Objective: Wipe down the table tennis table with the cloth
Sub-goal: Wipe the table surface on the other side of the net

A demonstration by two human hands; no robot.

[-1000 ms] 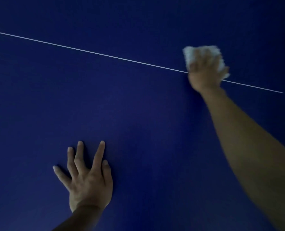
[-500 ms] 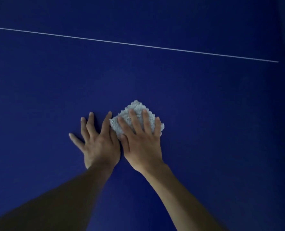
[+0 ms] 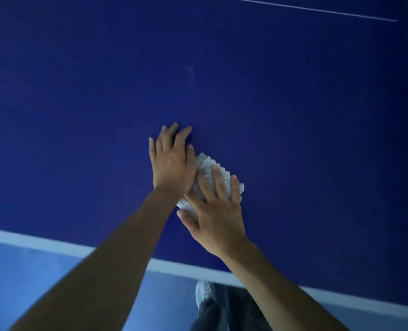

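The dark blue table tennis table (image 3: 293, 115) fills most of the view. A white fluffy cloth (image 3: 209, 167) lies on it near the front edge. My right hand (image 3: 212, 211) presses flat on the cloth with fingers spread over it. My left hand (image 3: 172, 161) rests flat on the table directly left of the cloth, its edge overlapping the cloth's left side. Part of the cloth is hidden under both hands.
The table's white front edge line (image 3: 43, 241) runs across the lower view, with the lighter blue floor (image 3: 31, 283) below it. My white shoe (image 3: 204, 295) and dark trouser leg stand by the edge. A thin white centre line (image 3: 317, 9) crosses the top right.
My right hand pulled the cloth from the far centre line back toward the front edge, beside my left hand. The view has dropped, showing the table edge and floor.
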